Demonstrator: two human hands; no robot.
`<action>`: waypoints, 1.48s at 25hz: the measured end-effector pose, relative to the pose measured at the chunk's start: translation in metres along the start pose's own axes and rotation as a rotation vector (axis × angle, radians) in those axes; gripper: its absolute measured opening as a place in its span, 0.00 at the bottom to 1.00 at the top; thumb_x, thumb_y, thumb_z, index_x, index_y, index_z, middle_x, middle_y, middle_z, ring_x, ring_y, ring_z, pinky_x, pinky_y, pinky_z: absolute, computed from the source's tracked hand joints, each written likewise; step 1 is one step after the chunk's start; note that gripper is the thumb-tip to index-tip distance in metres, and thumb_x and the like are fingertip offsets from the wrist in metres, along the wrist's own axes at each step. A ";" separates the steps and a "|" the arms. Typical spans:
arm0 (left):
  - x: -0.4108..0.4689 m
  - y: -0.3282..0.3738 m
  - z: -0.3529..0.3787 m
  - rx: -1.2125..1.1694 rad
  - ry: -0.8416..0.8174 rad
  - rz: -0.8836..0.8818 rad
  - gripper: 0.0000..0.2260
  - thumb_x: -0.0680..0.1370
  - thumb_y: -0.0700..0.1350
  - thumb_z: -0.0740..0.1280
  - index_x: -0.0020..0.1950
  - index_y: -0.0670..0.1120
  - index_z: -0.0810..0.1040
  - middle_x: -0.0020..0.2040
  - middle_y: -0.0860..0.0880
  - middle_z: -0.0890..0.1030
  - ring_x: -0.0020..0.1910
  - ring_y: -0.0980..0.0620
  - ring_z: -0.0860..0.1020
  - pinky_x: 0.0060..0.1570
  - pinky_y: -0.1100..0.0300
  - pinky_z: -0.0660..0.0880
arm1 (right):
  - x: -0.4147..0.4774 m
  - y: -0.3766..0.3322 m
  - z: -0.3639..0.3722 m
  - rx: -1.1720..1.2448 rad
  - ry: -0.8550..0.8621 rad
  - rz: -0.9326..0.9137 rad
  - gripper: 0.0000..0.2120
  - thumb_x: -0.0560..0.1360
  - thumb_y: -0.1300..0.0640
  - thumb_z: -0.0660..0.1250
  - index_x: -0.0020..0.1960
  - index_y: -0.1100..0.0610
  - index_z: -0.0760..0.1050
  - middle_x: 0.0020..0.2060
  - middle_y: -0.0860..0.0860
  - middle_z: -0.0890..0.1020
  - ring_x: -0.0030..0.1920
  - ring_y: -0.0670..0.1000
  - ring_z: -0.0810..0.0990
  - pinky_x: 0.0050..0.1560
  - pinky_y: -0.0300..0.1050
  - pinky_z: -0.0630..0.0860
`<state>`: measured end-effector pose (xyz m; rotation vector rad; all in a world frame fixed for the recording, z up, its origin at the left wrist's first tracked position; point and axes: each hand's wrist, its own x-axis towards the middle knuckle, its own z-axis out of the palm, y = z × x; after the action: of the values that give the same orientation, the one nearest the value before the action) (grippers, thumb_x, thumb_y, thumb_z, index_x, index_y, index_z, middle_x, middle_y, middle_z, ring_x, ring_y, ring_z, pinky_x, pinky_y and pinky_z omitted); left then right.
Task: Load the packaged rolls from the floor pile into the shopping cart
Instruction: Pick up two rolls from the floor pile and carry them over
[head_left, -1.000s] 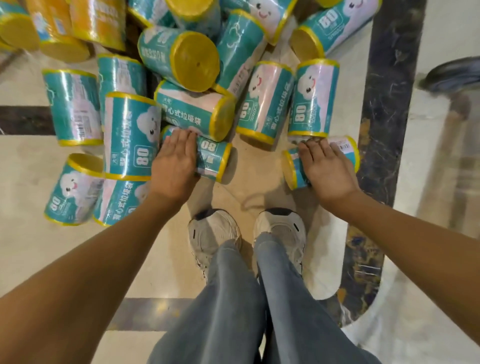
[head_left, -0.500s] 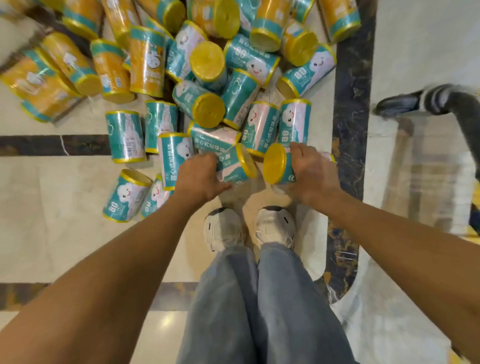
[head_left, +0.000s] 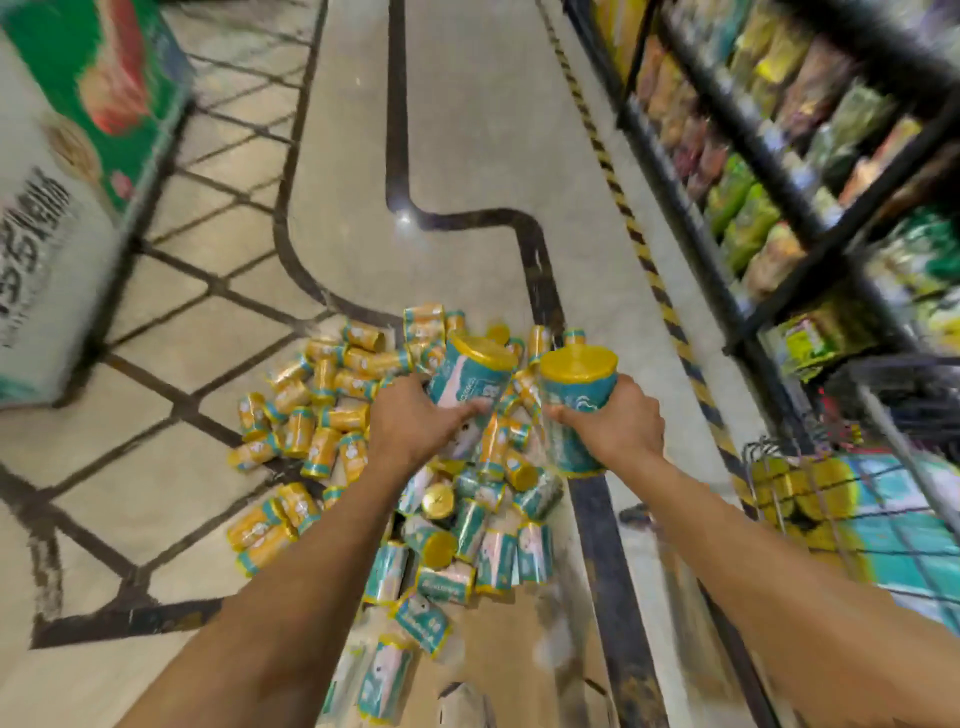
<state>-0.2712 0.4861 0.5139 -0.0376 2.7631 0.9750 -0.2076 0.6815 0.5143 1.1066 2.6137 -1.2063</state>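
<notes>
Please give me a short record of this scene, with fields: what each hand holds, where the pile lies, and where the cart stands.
left hand: holds the left roll, teal with a yellow end, above the pile
right hand: holds the right roll, same kind
floor pile: many teal and orange rolls, below both hands
shopping cart: at the right edge, with blurred yellow and teal goods inside
shelf: on the right, stocked

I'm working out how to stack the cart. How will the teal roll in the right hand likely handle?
The teal roll is probably light: the right hand holds it alone. Its glossy wrap may be slippery. Being a cylinder, it would likely roll if laid sideways.
</notes>
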 end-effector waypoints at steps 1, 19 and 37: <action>0.001 0.033 -0.021 -0.042 0.029 0.029 0.28 0.62 0.67 0.73 0.48 0.46 0.83 0.42 0.47 0.84 0.43 0.48 0.82 0.36 0.60 0.70 | -0.001 -0.022 -0.029 0.059 0.039 -0.008 0.33 0.62 0.41 0.78 0.60 0.57 0.74 0.57 0.58 0.80 0.58 0.61 0.78 0.54 0.51 0.74; -0.069 0.452 -0.002 -0.430 -0.501 0.686 0.27 0.61 0.66 0.74 0.47 0.44 0.85 0.41 0.46 0.85 0.37 0.54 0.80 0.42 0.59 0.79 | -0.072 0.007 -0.406 0.361 0.849 0.305 0.25 0.61 0.38 0.76 0.49 0.55 0.79 0.49 0.54 0.83 0.51 0.56 0.81 0.48 0.49 0.77; -0.104 0.433 0.225 0.282 -0.932 0.726 0.28 0.61 0.70 0.72 0.29 0.44 0.73 0.28 0.48 0.76 0.28 0.49 0.75 0.31 0.57 0.69 | -0.050 0.192 -0.313 0.554 0.663 0.958 0.28 0.63 0.33 0.73 0.41 0.57 0.69 0.43 0.53 0.80 0.46 0.55 0.80 0.40 0.44 0.69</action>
<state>-0.1679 0.9593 0.6320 1.1926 1.9657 0.4816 0.0225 0.9502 0.6247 2.7755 1.4862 -1.4261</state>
